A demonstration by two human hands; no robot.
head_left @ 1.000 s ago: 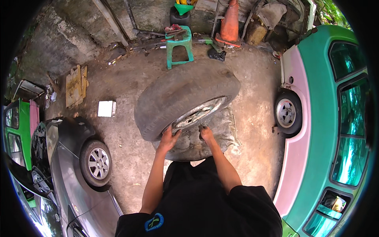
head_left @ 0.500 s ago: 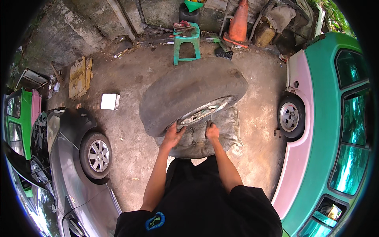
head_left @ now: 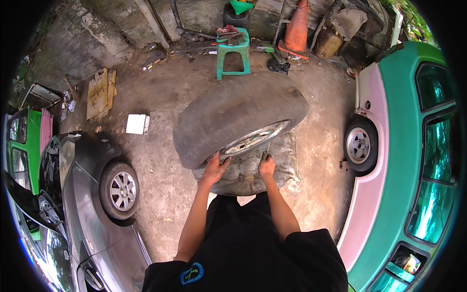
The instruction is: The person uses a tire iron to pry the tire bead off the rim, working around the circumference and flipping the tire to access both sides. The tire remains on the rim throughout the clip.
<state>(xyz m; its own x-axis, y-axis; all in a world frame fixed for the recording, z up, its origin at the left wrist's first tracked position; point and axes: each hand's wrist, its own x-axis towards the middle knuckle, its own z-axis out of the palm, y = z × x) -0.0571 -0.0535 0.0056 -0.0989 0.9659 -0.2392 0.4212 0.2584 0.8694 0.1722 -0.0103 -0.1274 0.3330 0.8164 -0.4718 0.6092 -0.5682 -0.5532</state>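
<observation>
A large worn car wheel leans tilted in front of me, its scuffed metal rim facing my side. My left hand grips the near lower edge of the wheel by the rim, thumb apart and fingertips partly hidden. Just right of it, my right hand is closed around a thin, light metal tool that points up toward the rim; its exact kind is too small to tell. Beneath the wheel lies a crumpled grey sack-like sheet.
A grey car stands at left, a green and pink vehicle at right. Beyond the wheel are a green stool with tools on it and an orange cone. A white box and wood pieces lie at left.
My right hand has drawn slightly back toward me and to the right, away from the rim. My left hand keeps its place on the wheel. The whole view has shifted a little.
</observation>
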